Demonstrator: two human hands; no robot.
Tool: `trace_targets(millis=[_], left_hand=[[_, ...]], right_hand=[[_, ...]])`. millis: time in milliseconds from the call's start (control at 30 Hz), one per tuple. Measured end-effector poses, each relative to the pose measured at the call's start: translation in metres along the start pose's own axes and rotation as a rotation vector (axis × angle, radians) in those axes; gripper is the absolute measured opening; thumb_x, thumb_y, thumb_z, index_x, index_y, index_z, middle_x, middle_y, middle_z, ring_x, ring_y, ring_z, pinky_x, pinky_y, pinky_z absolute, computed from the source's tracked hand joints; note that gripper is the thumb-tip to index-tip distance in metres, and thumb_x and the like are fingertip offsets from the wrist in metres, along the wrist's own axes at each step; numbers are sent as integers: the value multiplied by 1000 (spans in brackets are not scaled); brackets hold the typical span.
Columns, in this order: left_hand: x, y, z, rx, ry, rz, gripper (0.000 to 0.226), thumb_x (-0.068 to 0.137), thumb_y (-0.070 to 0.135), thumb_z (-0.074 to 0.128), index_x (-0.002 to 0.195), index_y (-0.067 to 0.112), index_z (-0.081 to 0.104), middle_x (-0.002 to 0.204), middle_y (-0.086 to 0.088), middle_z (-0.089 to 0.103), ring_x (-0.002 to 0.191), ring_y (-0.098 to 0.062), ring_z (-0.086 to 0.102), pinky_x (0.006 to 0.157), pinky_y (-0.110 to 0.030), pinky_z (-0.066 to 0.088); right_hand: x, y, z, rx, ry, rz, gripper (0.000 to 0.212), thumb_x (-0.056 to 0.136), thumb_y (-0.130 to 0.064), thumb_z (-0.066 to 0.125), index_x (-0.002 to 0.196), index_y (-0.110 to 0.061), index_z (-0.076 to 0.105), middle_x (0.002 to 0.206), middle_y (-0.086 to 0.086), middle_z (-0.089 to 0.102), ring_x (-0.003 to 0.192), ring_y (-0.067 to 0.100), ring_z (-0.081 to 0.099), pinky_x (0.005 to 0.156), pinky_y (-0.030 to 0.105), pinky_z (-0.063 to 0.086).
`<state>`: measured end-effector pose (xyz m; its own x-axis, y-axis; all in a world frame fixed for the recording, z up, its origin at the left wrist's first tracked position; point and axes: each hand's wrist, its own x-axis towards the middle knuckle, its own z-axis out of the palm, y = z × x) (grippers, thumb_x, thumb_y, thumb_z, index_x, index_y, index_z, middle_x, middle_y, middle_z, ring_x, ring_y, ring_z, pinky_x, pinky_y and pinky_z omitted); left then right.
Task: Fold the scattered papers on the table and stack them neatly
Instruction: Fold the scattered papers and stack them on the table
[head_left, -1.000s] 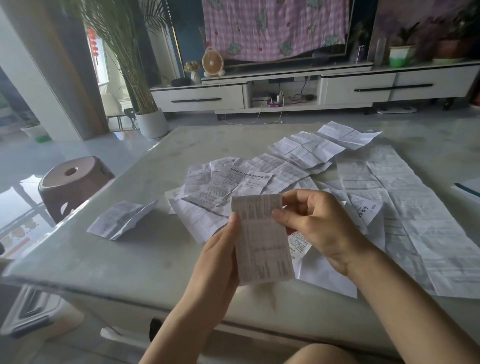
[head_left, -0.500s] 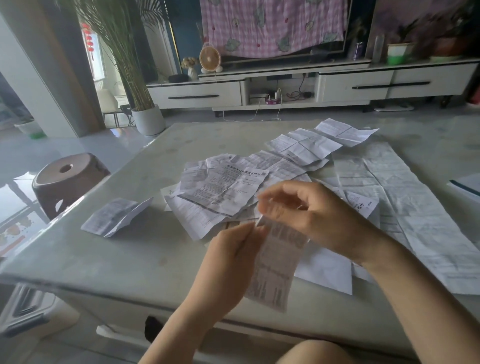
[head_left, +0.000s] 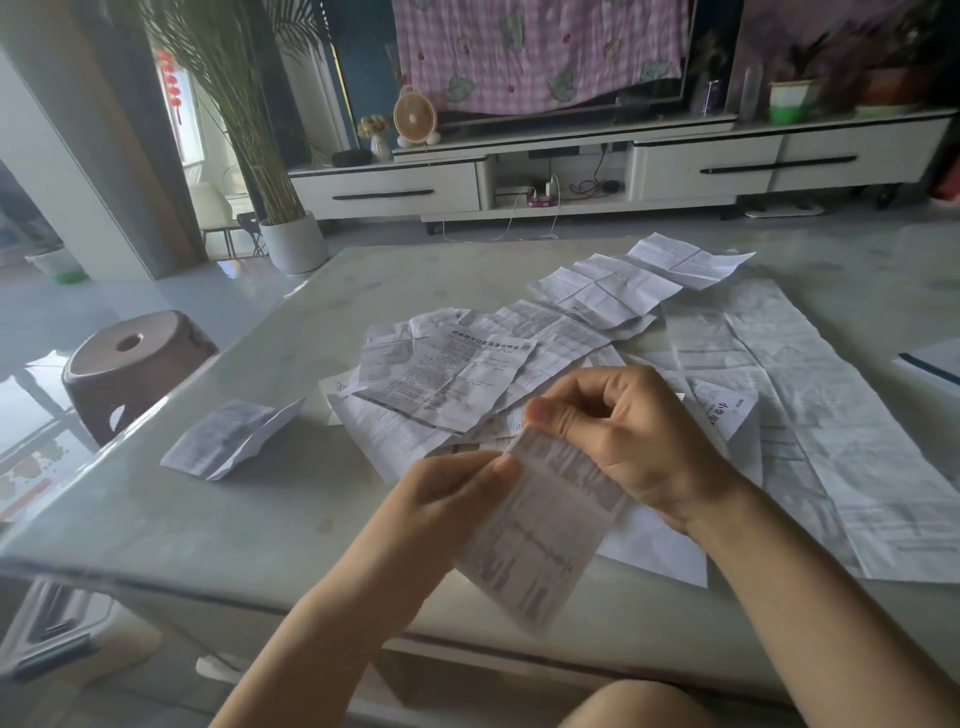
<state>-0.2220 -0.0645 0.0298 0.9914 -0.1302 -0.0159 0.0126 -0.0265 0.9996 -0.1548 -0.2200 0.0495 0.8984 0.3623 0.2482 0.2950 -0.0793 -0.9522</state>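
Since a second ago, the slip is tipping from upright to slanting downward. Over the worktop (head_left: 156, 519), just nearer than the leaflet pile (head_left: 447, 379), the right hand (head_left: 634, 441) and left hand (head_left: 441, 499) are both pinching the printed slip (head_left: 540, 540) at its top edge, fingers curled. It is looking featherlight, limp and creased, so gripping both upper corners is probably keeping it taut for folding.

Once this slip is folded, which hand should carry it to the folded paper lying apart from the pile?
Probably left: the folded paper lies nearer the left hand; the right hand would have to cross over. Both pinch the slip.
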Motion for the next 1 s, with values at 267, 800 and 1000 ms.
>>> trace_targets(millis=[267, 800, 1000], left_hand=[[-18, -15, -35, 22, 467, 46, 20, 91, 0, 47, 84, 1, 66, 72, -13, 73, 64, -25, 71, 57, -27, 58], [-20, -1, -43, 257, 234, -64, 31, 84, 30, 54, 78, 5, 71, 61, -1, 65, 54, -11, 60, 51, -25, 52], [-44, -21, -110, 501, 769, 193, 33, 76, 58, 53, 93, 33, 65, 106, 4, 68, 96, -13, 64, 77, -22, 47]], right_hand=[[3, 5, -15, 15, 177, -32, 28, 76, -24, 68, 75, 3, 62, 68, 18, 54, 65, 17, 45, 58, 19, 39], [-3, 4, 14, 39, -252, 187, 26, 68, -21, 69, 90, -8, 69, 84, 7, 73, 73, 9, 66, 66, 18, 53], [3, 9, 49, 2, -55, 147, 7, 79, -8, 66, 83, -13, 67, 75, -5, 72, 70, 2, 66, 62, 9, 49]])
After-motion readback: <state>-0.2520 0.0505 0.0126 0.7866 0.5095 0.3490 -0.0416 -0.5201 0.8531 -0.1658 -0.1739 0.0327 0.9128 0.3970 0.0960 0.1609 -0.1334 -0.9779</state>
